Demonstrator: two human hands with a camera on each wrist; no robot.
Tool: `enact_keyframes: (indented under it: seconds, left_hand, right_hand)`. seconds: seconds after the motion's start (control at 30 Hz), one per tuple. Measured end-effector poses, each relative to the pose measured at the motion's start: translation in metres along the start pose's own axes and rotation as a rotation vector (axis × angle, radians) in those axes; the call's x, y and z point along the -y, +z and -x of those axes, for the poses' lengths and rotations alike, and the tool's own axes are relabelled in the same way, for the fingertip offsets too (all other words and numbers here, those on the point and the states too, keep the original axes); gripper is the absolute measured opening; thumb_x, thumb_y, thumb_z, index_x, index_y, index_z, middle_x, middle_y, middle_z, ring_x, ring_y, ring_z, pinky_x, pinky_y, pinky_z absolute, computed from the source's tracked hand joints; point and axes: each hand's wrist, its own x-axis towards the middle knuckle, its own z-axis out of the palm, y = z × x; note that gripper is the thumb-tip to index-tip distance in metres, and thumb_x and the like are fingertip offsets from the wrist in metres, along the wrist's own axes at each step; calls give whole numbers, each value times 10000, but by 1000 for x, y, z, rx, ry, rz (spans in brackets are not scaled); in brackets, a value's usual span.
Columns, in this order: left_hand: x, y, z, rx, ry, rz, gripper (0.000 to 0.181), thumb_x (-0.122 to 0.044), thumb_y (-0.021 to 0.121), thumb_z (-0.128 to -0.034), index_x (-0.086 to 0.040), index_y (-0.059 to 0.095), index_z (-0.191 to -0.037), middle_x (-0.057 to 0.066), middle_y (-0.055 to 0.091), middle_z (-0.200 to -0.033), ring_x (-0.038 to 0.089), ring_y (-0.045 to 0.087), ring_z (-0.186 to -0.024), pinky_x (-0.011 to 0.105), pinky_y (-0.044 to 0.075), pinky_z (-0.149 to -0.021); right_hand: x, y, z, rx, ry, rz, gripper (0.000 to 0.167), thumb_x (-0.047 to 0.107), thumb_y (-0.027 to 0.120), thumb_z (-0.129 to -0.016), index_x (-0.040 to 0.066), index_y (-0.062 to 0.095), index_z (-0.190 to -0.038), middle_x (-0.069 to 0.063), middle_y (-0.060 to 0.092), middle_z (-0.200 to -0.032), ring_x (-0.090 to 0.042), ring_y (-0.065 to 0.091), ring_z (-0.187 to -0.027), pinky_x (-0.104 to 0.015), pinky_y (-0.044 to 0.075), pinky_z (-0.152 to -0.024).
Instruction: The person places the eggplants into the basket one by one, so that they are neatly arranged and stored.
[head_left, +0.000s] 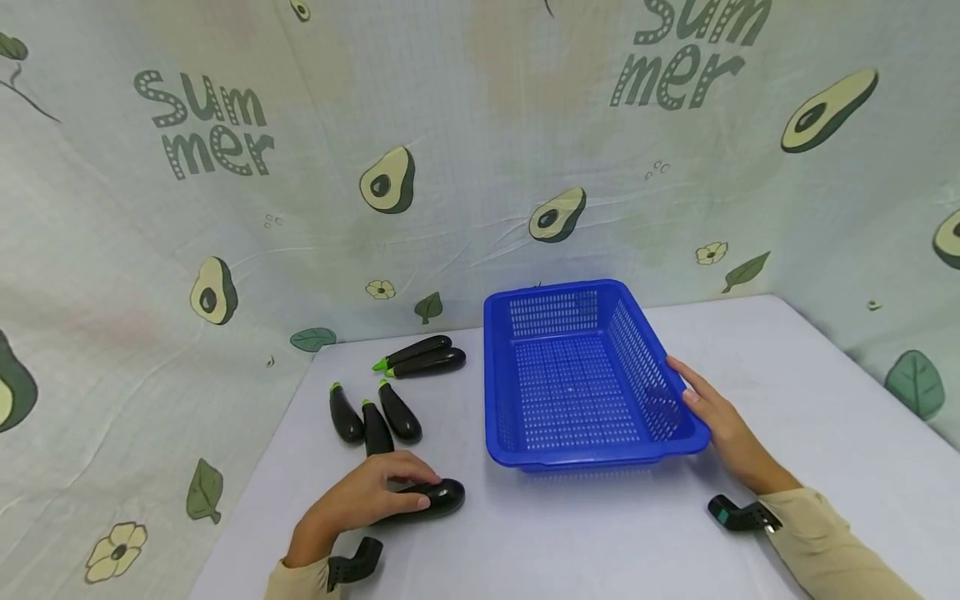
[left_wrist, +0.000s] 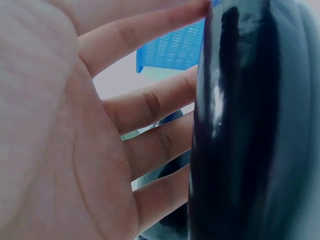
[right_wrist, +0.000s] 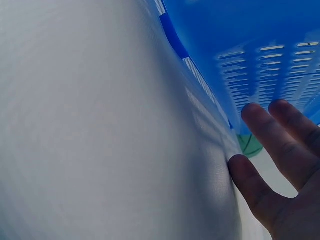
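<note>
My left hand [head_left: 375, 492] grips a dark, glossy eggplant [head_left: 447, 496] near the front left of the table, thumb on the near side and fingers on the far side. Close up in the left wrist view, that eggplant [left_wrist: 240, 120] fills the right side, the fingers [left_wrist: 155, 105] reaching to it. A blue plastic basket [head_left: 592, 457] with slotted walls stands at the middle right; its inside shows bare. My right hand [head_left: 723, 425] holds its right rim, thumb at the top edge. In the right wrist view, other fingers [right_wrist: 280, 145] lie stretched by the basket's outer wall [right_wrist: 240, 30].
Two eggplants [head_left: 427, 362] with green stems lie side by side at the back left. Three more, among them one eggplant [head_left: 401, 414], lie just beyond my left hand. A printed cloth [head_left: 465, 125] hangs behind the white table [head_left: 570, 542].
</note>
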Motion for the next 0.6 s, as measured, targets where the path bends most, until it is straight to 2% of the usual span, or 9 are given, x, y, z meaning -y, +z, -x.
enact_keyframes:
  seconds: [0.07, 0.13, 0.2, 0.3, 0.43, 0.6]
  left_hand:
    - [0, 0, 0, 2, -2, 0, 269, -346, 752, -908, -245, 756, -1158, -152, 678, -1122, 82, 618, -1064, 309, 495, -933]
    - [0, 1, 0, 10, -13, -1, 293, -355, 753, -906, -250, 747, -1180, -144, 678, -1133, 87, 617, -1071, 312, 497, -929]
    - [0, 1, 0, 21, -30, -7, 326, -371, 754, -902, -262, 733, -1208, -139, 675, -1147, 92, 615, -1080, 322, 498, -929]
    - [-2, 1, 1, 41, -73, -17, 374, -394, 755, -893, -287, 709, -1248, -130, 668, -1166, 106, 609, -1088, 345, 493, -934]
    - [-4, 0, 1, 59, -112, -39, 420, -382, 764, -882, -315, 680, -1287, -120, 657, -1186, 116, 599, -1088, 379, 486, -939]
    - [-3, 1, 1, 58, -122, -63, 459, -356, 771, -879, -325, 651, -1321, -128, 647, -1217, 119, 584, -1121, 412, 474, -965]
  right_hand:
    - [-1, 0, -1, 3, 7, -5, 511, 296, 280, -1109, 278, 209, -1614, -85, 155, -1663, -163, 147, -1509, -457, 130, -1190]
    - [-1, -1, -1, 9, 17, -14, 515, 307, 279, -1108, 281, 200, -1616, -91, 134, -1666, -310, 109, -1516, -637, 76, -1147]
    - [1, -1, -1, 11, 23, -19, 517, 311, 279, -1107, 281, 195, -1617, -104, 126, -1667, -425, 89, -1491, -653, 65, -1140]
    - [2, -1, 0, 5, 28, -14, 515, 311, 283, -1107, 286, 203, -1615, -97, 137, -1665, -382, 104, -1501, -507, 97, -1183]
    - [2, -2, 1, 0, 19, -12, 514, 295, 286, -1106, 278, 210, -1614, -107, 152, -1661, -362, 126, -1502, -353, 135, -1162]
    - [2, 0, 0, -3, 26, -11, 509, 301, 290, -1106, 292, 220, -1610, -87, 162, -1661, -339, 140, -1505, -267, 165, -1130]
